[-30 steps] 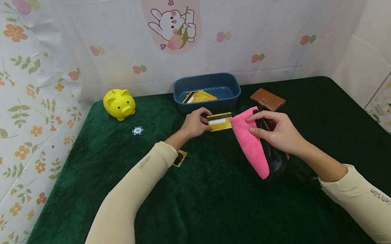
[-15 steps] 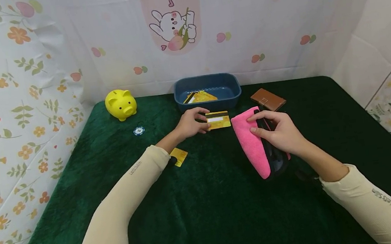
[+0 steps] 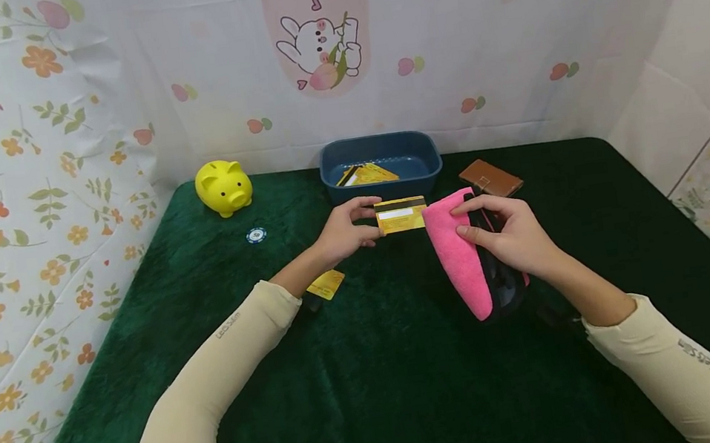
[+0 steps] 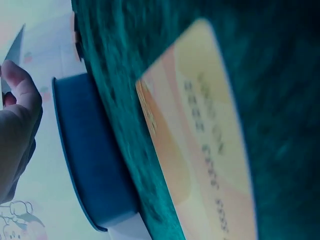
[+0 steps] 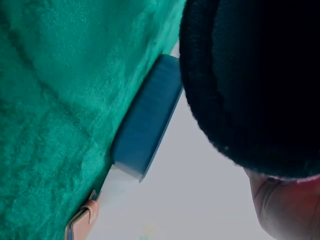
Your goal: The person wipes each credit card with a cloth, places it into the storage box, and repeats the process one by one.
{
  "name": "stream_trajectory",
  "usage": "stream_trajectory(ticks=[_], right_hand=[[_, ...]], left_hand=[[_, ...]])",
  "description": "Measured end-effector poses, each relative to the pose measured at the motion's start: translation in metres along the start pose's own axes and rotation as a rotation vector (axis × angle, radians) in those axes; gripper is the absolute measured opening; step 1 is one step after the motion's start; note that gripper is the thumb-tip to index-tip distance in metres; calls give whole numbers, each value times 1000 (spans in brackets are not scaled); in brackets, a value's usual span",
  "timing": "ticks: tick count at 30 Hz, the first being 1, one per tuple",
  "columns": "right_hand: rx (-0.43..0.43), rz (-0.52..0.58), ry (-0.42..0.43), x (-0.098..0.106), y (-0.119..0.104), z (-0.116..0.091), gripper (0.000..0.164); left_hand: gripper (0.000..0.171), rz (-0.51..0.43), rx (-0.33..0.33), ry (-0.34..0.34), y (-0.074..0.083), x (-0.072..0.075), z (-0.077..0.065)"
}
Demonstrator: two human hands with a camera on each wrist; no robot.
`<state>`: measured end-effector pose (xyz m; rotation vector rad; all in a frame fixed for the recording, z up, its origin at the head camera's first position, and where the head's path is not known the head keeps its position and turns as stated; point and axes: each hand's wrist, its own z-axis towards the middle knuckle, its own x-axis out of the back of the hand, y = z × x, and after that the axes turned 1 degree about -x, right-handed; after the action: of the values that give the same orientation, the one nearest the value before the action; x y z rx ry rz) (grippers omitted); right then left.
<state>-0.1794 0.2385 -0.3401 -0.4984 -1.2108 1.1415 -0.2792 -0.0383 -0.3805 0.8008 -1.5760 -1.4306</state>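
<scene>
In the head view my left hand (image 3: 346, 230) pinches a yellow bank card (image 3: 401, 215) by its left end, with the dark stripe and white strip facing me. The card's right end meets the upper left corner of a pink plush piece with black edging (image 3: 457, 257); I cannot tell whether they touch. My right hand (image 3: 508, 235) grips that piece at its top, thumb and fingers on the pink side. Its dark hollow inside (image 5: 260, 90) fills much of the right wrist view. A second yellow card (image 3: 327, 285) lies below my left wrist, large in the left wrist view.
Behind my hands a blue tray (image 3: 384, 188) holds several yellow cards (image 3: 375, 172). A brown wallet (image 3: 491, 178) lies right of it. To the left are a yellow piggy bank (image 3: 224, 188) and a poker chip (image 3: 256, 235). Everything rests on a green cloth (image 3: 378, 398).
The card in my left hand drew back a little to the left, then came right again to the pink piece's corner. My left forearm shifted left. The right hand keeps its grip.
</scene>
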Motion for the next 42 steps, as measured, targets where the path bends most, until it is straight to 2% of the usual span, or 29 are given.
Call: stream_trajectory(ticks=[9,17,21,28,31,35,42], right_hand=[[-2,-1,7,2,0,0,24],[-1,4,8,3,-1,-4,25],[23,-4,22,4,-1,-6,24],[38,3,28,3,-1,-7,24],[53,-4,53,2,-1,-6,25],[63,-10,72,1,-1,-5,26],[67,-20,100,-1,-1,-3,27]], left_hand=[[55,-129,-31,13,10,-14,-20],[53,-150,-102,12,15,-21,-32],[52,-157,-145,-14,14,-22,-36],[52,-205,-200,-77,14,-22,-40],[52,-198,-231,-95,15,-22,-41],[51,-180,-266,-102,14,-21,-41],[51,-172,-287,-107,14,-21,-41]])
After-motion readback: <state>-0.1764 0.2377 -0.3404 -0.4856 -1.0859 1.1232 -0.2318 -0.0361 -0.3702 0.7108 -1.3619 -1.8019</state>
